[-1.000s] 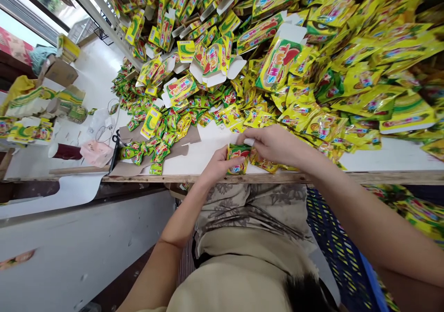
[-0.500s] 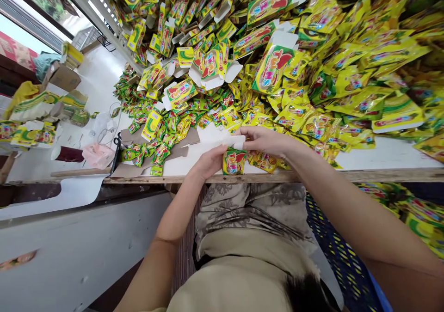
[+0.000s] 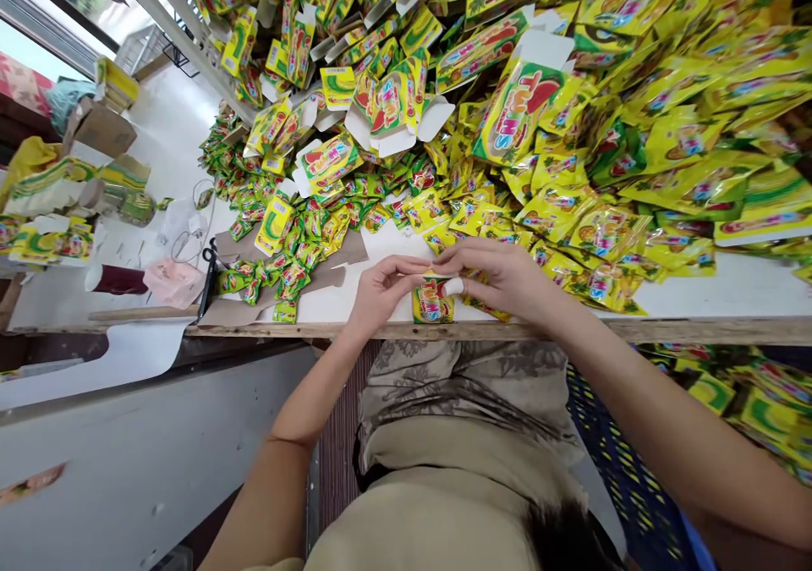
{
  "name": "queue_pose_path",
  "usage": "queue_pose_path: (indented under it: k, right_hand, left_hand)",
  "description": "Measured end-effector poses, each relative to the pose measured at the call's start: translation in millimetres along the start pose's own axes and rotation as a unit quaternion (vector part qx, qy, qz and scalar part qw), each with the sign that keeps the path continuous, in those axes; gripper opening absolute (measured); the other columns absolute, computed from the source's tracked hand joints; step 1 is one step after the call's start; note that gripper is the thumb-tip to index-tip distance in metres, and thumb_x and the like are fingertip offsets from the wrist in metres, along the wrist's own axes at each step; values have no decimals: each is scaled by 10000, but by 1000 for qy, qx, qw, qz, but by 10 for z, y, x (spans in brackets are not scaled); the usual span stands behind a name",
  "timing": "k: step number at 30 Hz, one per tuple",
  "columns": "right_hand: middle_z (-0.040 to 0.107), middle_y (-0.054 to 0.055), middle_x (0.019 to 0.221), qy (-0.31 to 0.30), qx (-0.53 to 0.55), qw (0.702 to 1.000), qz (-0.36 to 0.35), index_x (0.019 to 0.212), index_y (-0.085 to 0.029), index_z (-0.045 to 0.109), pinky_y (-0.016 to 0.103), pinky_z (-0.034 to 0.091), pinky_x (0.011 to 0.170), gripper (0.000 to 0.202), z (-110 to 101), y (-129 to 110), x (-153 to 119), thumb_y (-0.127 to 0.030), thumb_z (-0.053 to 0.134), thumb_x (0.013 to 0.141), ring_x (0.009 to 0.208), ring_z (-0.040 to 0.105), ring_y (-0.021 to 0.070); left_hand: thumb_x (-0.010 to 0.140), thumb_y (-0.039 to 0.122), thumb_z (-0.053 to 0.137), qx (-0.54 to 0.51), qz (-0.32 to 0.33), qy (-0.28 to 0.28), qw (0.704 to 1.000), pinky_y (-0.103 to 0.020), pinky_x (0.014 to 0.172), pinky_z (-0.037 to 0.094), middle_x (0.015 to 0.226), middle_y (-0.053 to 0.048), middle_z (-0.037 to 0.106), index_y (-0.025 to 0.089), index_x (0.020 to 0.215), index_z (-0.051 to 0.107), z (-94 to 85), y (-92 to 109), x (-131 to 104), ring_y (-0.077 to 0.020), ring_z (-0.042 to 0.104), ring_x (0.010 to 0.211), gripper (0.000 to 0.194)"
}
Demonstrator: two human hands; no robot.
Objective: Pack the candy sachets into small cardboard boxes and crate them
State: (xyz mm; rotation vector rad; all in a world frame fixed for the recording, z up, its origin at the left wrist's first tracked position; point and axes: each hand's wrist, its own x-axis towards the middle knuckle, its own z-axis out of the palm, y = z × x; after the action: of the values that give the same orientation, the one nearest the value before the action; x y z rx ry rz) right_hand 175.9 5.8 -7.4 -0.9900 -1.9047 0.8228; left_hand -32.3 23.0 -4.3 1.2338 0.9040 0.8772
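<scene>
A small yellow and green candy box stands at the table's front edge between my two hands. My left hand has its fingers closed on the box's upper left edge. From the other side, my right hand grips the top of the same box, its thumb, with a white covering on the tip, pressed near the upper right corner. The fingers hide most of the box's top. Yellow candy packets lie just beyond and to the right of my right hand.
Flat and open candy boxes are heaped at the back with yellow packets. Small green wrapped candies lie to the left on brown cardboard, near black scissors. A blue crate stands below at the right.
The white flap that stood up on the box is now folded down under my fingers. Both hands have come together over the box's top.
</scene>
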Motion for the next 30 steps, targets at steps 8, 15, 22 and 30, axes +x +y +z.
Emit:
queue_pose_path:
  k: [8, 15, 22, 30]
  right_hand:
    - [712, 80, 950, 30, 18, 998, 52, 949, -205, 656, 331, 517, 769, 132, 140, -39, -110, -210, 577, 843, 869, 664, 202]
    - [695, 43, 768, 21, 16, 989, 143, 883, -176, 676, 266, 457, 618, 131, 124, -119, -47, -242, 584, 817, 669, 605, 153]
    - [592, -2, 617, 36, 109, 971, 210, 743, -158, 639, 228, 369, 496, 188, 130, -138, 49, -345, 631, 768, 536, 477, 104]
    - [587, -5, 566, 5, 67, 979, 192, 730, -160, 690, 225, 342, 478, 250, 43, -124, 35, -389, 618, 798, 520, 487, 109]
  left_hand:
    - [734, 314, 745, 117, 50, 2, 992, -336, 862, 553, 993, -81, 732, 162, 866, 698, 26, 27, -93, -179, 695, 912, 206]
    - [763, 324, 714, 167, 64, 19, 984, -299, 786, 572, 910, -66, 744, 159, 916, 722, 29, 47, -80, -155, 696, 803, 225]
    - [700, 372, 761, 117, 38, 47, 991, -277, 693, 564, 772, -42, 742, 155, 757, 732, 75, 138, 15, -140, 677, 696, 226]
    - [737, 372, 738, 125, 49, 12, 991, -303, 760, 556, 855, -55, 757, 187, 827, 759, -3, 86, 4, -174, 697, 799, 207]
